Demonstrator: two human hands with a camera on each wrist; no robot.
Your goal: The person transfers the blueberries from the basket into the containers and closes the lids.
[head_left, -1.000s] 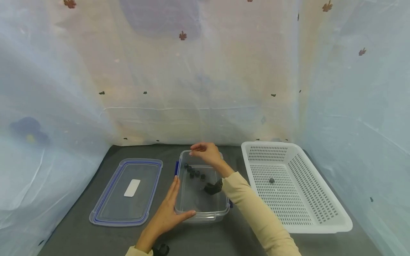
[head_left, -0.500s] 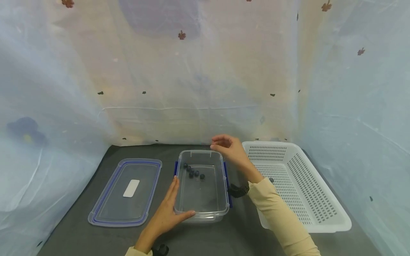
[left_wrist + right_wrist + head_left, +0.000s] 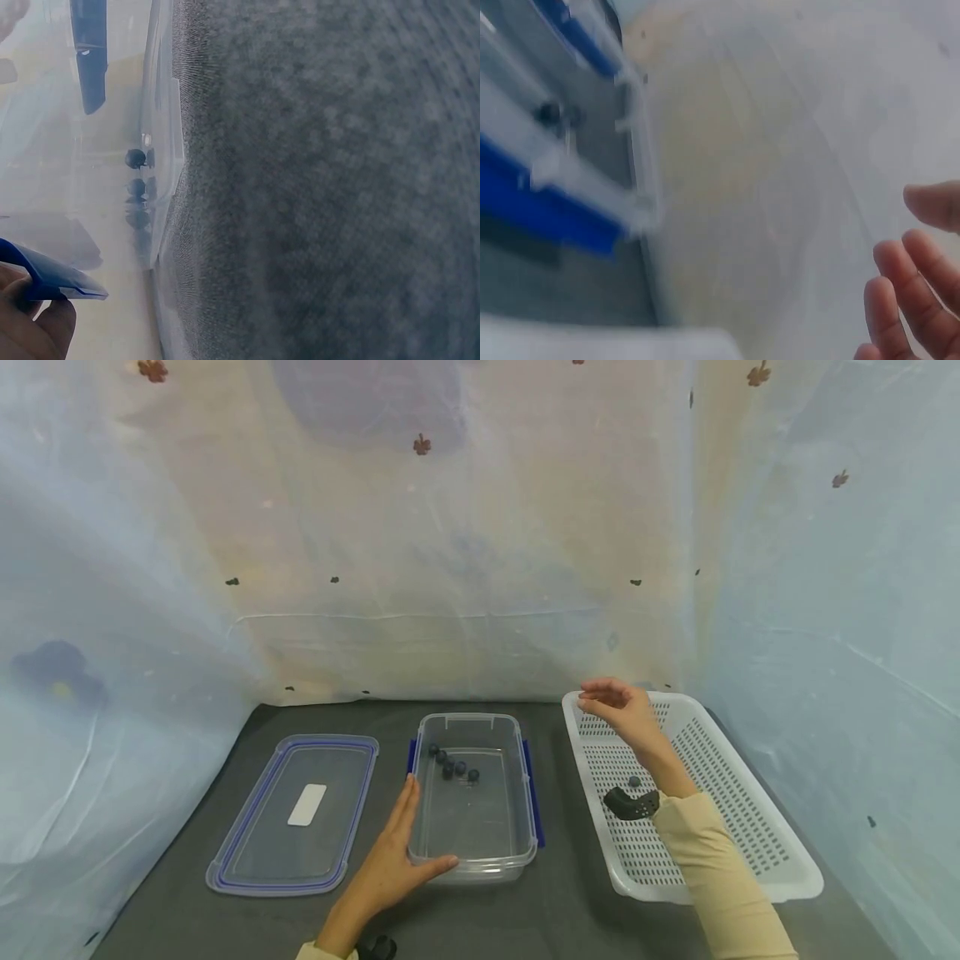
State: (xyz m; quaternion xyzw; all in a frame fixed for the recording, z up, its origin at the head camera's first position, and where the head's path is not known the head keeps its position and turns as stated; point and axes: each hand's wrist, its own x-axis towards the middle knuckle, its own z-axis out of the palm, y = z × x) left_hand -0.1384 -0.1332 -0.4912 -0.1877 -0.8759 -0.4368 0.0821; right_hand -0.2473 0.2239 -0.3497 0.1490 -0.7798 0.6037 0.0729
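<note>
A clear plastic food container (image 3: 480, 827) with blue side latches stands in the middle of the table, without its lid. Several blueberries (image 3: 447, 768) lie in its far left part. My left hand (image 3: 386, 864) rests against its near left corner, fingers straight along the side and thumb at the front rim; in the left wrist view, fingertips (image 3: 56, 319) touch the blue latch (image 3: 56, 281). My right hand (image 3: 626, 714) is over the far left part of a white perforated basket (image 3: 787, 881), fingers loosely bent with nothing between them. One blueberry (image 3: 634, 782) lies in the basket.
The container's lid (image 3: 262, 860), clear with a blue seal and a white label (image 3: 307, 805), lies flat on the left of the dark tabletop (image 3: 450, 927). A printed sheet (image 3: 480, 527) hangs behind the table and along both sides.
My right hand has moved right, from over the container to over the basket. The left hand and the blueberries in the container have stayed in place.
</note>
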